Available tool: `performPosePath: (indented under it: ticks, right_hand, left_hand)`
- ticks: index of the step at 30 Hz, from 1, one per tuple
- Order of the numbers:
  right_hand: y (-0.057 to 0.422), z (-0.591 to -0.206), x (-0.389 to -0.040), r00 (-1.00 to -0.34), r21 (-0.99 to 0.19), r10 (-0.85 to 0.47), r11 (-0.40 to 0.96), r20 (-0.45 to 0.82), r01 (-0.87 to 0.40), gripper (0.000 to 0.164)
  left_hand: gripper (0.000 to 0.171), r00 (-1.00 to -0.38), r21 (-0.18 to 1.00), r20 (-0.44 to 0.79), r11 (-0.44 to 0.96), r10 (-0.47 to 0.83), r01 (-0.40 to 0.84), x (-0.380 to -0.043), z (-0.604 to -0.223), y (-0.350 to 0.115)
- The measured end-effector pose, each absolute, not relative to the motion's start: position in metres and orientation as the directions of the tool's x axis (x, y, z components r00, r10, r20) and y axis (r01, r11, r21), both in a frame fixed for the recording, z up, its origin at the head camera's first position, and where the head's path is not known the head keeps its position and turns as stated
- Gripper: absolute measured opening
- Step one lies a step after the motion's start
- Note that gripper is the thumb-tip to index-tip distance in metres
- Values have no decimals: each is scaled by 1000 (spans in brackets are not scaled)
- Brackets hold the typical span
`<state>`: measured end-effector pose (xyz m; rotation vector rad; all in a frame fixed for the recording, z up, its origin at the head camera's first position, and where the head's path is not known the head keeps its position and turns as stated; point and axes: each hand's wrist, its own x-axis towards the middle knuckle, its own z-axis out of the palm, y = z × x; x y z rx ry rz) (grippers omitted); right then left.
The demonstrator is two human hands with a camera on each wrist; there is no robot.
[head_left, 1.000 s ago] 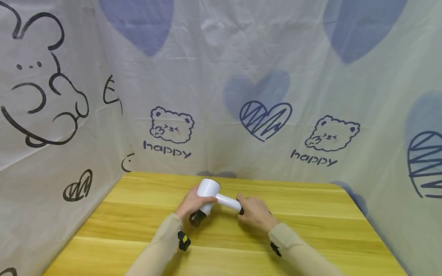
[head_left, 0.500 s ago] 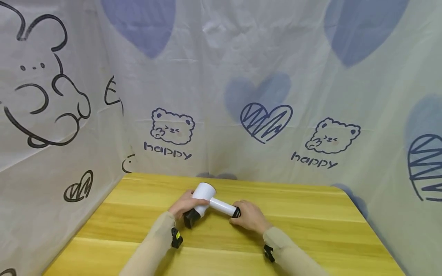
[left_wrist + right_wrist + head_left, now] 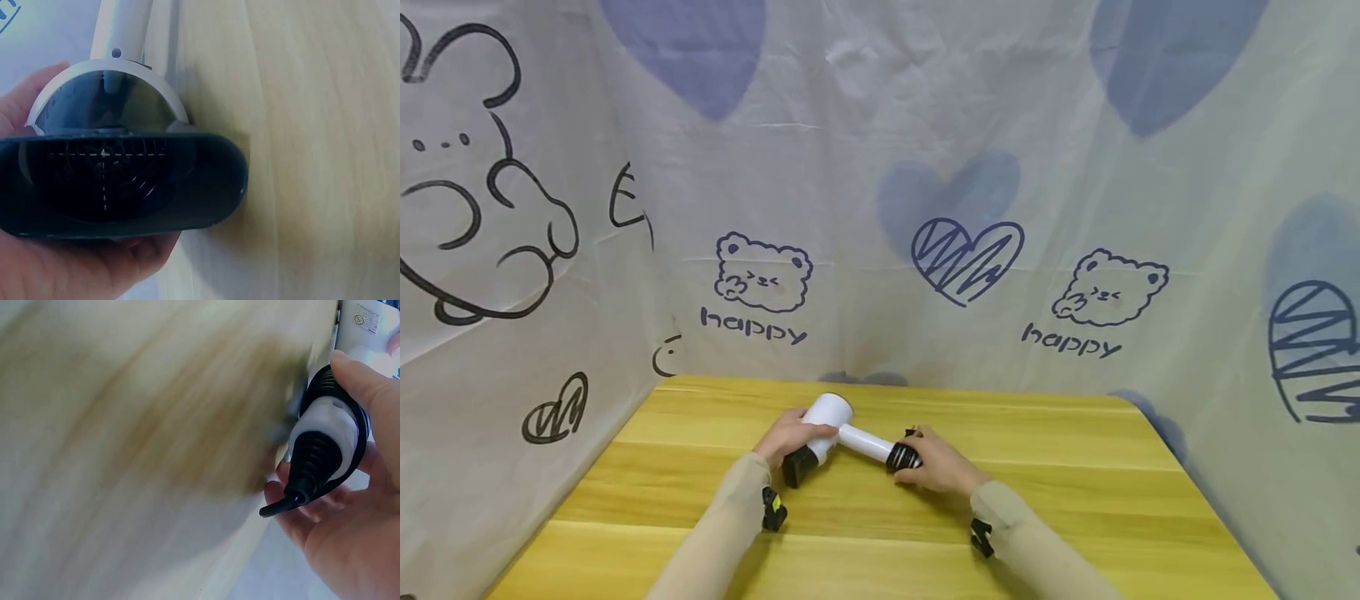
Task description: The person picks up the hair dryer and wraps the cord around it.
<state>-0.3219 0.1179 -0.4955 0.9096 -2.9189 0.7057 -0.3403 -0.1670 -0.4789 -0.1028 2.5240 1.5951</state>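
Observation:
A white hair dryer [image 3: 865,442] with a black flat nozzle [image 3: 215,187] lies across both hands, low over the table. My left hand [image 3: 788,436] grips its barrel, thumb on the near side; the left wrist view looks straight into the nozzle's slot. Black cord [image 3: 902,456] is wound in several loops round the lower end of the handle. My right hand [image 3: 942,463] holds this wound end between thumb and fingers. In the right wrist view the handle's ribbed cord sleeve [image 3: 312,462] shows, with the thumb on the loops.
The yellow wood-grain table [image 3: 850,533] spreads under both arms. A printed white cloth [image 3: 880,333] hangs behind the table and along its sides. A small black device [image 3: 773,508] is worn at the left wrist, another black device [image 3: 981,537] at the right.
Both hands and the hair dryer have shifted a little left and toward the body. My right hand has slid off the handle's end somewhat, so more cord loops show.

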Motion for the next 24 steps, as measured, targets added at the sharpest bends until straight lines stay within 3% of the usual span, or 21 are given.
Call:
performPosePath:
  ticks: [13, 24]
  right_hand:
    - [129, -491, -322, -893, -498, -448, 768, 31, -403, 86]
    - [152, -493, -324, -860, -508, -507, 729, 48, -458, 73]
  left_hand:
    - [79, -989, 900, -150, 414, -8, -140, -343, -481, -171]
    - [79, -993, 897, -116, 431, 17, -98, -341, -483, -178]
